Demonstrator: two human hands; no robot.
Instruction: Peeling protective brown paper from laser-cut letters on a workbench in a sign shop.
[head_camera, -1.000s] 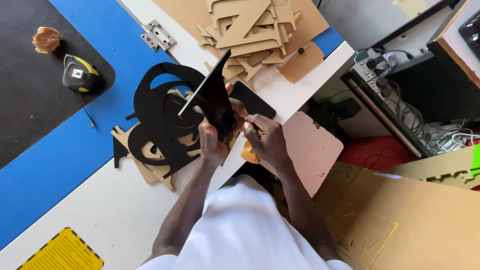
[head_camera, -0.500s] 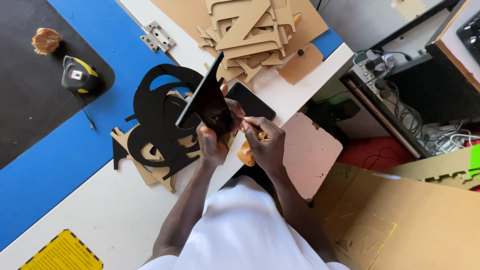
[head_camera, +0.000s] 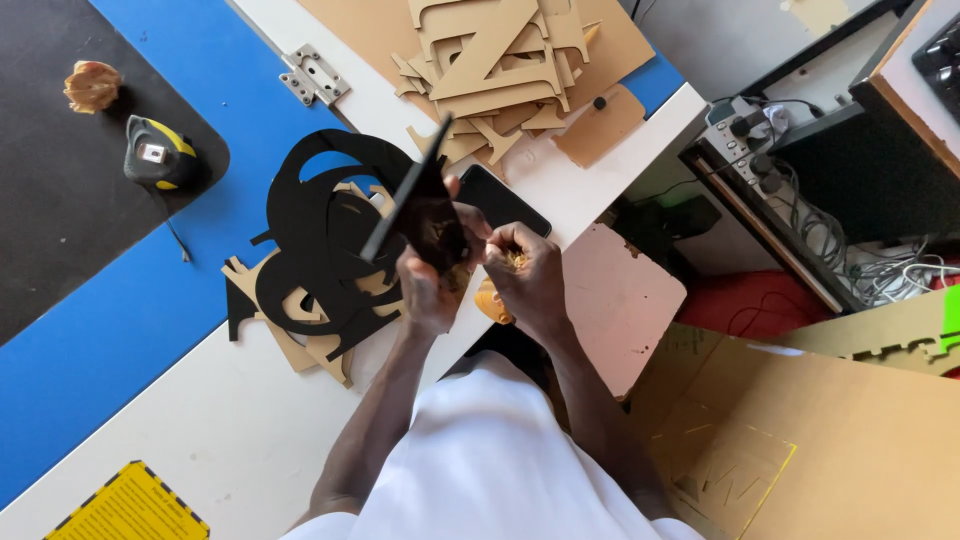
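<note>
Seen from above, at the edge of a white tabletop (head_camera: 180, 440). Left hand (head_camera: 430, 290) closed around a flat black cut-out piece (head_camera: 420, 205), held tilted up in the air just above the tabletop edge. Right hand (head_camera: 525, 275) close beside it, fingers pinched on something small and tan, too small to identify. Below, a pile of black letter shapes (head_camera: 320, 240), seemingly finished. Farther off, a stack of bare brown letter shapes (head_camera: 500, 65), seemingly untouched. Also a tape measure (head_camera: 158, 155) and a dark phone (head_camera: 500, 200).

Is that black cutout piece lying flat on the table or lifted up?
Lifted and tilted: the left hand holds the black piece edge-on above the table.
</note>
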